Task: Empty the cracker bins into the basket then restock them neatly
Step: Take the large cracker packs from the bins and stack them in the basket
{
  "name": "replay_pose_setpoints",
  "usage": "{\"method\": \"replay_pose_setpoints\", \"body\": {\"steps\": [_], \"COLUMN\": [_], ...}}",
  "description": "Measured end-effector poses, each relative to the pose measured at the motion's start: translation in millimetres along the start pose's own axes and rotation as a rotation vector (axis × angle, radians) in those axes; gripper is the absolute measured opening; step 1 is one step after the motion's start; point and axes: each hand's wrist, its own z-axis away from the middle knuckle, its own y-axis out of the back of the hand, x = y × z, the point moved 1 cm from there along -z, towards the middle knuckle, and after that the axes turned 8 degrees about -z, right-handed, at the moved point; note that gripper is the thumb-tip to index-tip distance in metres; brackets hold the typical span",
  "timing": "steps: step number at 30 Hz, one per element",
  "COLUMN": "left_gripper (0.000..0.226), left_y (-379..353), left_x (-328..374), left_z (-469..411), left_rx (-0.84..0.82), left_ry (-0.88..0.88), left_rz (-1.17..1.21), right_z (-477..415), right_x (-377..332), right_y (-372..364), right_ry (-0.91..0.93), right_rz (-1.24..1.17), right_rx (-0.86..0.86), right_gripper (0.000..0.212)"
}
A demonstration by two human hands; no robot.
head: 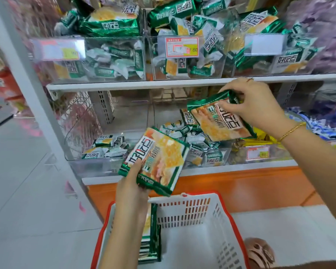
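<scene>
My left hand [133,183] grips a large green-and-orange cracker pack [159,156] by its lower edge, just above the white basket [211,216] with the red rim. My right hand [252,105] pinches a second large cracker pack [221,123] at its top, over the lower middle bin [208,158]. That clear bin holds several small cracker packets [182,131]. The lower left bin [89,162] holds a few small packets [109,146]. A stack of large packs [151,239] stands on edge against the basket's left wall, partly hidden by my left forearm.
Three clear bins on the upper shelf [124,85] are piled with green cracker packs, with price tags [181,47] on their fronts. A bin of yellow-wrapped snacks [260,152] sits at lower right. An orange shelf base [221,183] lies behind the basket. A brown shoe [260,251] is beside it.
</scene>
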Motion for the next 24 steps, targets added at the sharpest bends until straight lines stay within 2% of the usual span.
{"method": "replay_pose_setpoints", "body": {"steps": [3, 6, 7, 10, 13, 16, 18, 22, 24], "left_gripper": [0.018, 0.033, 0.034, 0.039, 0.036, 0.025, 0.026, 0.048, 0.052], "left_y": [21.7, 36.7, 38.6, 39.9, 44.2, 50.8, 59.4, 84.1, 97.2], "left_x": [-9.7, -17.7, -22.7, -40.7, -58.7, -64.4, -65.8, -72.1, -74.5], "left_z": [8.6, 14.9, 18.5, 34.0, 45.9, 50.3, 49.2, 38.1, 31.0], "left_rx": [-0.068, -0.186, -0.225, -0.306, -0.367, -0.419, -0.397, -0.333, -0.315], "left_ry": [0.059, 0.192, 0.238, 0.375, 0.444, 0.500, 0.563, 0.623, 0.621], "left_rz": [-0.132, -0.227, -0.270, -0.331, -0.394, -0.426, -0.443, -0.382, -0.353], "right_z": [16.2, 31.8, 37.1, 53.7, 72.8, 86.4, 89.5, 91.4, 89.8], "right_x": [-14.8, -31.5, -38.1, -50.9, -58.6, -60.5, -63.4, -82.2, -92.2], "right_y": [26.0, 36.8, 34.6, 11.4, -25.5, -67.9, -96.5, -132.8, -134.2], "right_ry": [-0.164, -0.235, -0.246, -0.248, -0.329, -0.380, -0.358, -0.310, -0.196], "right_rz": [-0.309, -0.538, -0.574, -0.621, -0.715, -0.707, -0.636, -0.499, -0.331], "right_rx": [-0.138, -0.347, -0.429, -0.735, -1.015, -1.231, -1.287, -1.303, -1.233], "right_gripper": [0.015, 0.012, 0.013, 0.042, 0.023, 0.026, 0.032, 0.049, 0.062]}}
